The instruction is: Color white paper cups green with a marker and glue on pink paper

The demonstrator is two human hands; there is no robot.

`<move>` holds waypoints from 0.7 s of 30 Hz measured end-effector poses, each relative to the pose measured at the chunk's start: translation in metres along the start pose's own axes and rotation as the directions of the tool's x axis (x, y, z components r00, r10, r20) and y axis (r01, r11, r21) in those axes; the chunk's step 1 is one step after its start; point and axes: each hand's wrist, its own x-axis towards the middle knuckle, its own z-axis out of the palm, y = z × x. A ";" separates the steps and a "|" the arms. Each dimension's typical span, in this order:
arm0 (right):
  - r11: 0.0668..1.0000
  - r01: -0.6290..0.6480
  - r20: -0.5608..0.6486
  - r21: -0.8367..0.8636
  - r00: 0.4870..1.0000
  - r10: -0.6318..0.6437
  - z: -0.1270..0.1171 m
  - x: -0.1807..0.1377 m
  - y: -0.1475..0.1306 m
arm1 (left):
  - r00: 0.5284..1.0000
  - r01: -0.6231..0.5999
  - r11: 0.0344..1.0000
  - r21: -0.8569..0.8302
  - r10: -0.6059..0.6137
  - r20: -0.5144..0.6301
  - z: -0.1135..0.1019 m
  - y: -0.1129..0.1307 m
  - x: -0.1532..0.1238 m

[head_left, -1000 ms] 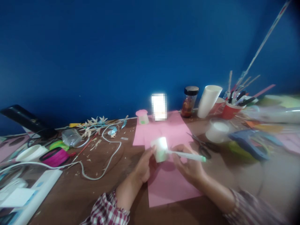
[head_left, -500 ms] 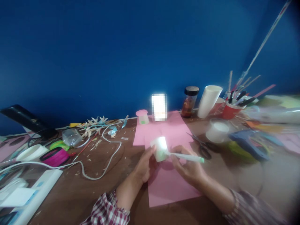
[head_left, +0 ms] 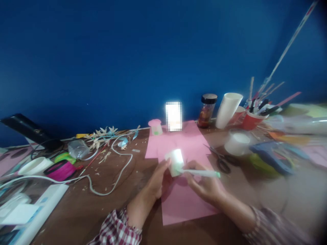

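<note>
Forearm angled inward, right hand grips a pen sideways.

R hand + marker shifted slightly L; tip lower on cup.

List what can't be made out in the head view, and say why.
- Marker tip: blurred at the white cup; contact can't be told.
- Cup's far side: turned away from the camera.
- Left hand: some fingertips hidden behind the cup.
- Bright rectangle: glare and pixelation hide its content.
- White strip: cut off by the bottom edge.
</note>
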 end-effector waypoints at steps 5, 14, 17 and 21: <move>0.998 -0.046 -0.028 0.048 0.998 0.048 -0.001 0.001 0.000 | 1.000 -0.016 1.000 0.006 0.016 -0.003 0.002 0.001 -0.001; 0.997 -0.050 0.001 0.058 0.999 0.050 0.000 0.001 0.001 | 1.000 -0.010 1.000 0.002 0.010 -0.024 0.001 0.001 0.000; 0.998 -0.038 0.015 0.058 0.999 0.037 -0.001 0.001 0.001 | 0.999 -0.007 1.000 -0.009 0.007 -0.049 0.000 0.001 0.000; 0.998 -0.021 -0.025 0.059 0.999 0.022 -0.001 0.001 0.001 | 0.999 0.004 1.000 -0.004 -0.005 -0.037 0.000 0.001 0.000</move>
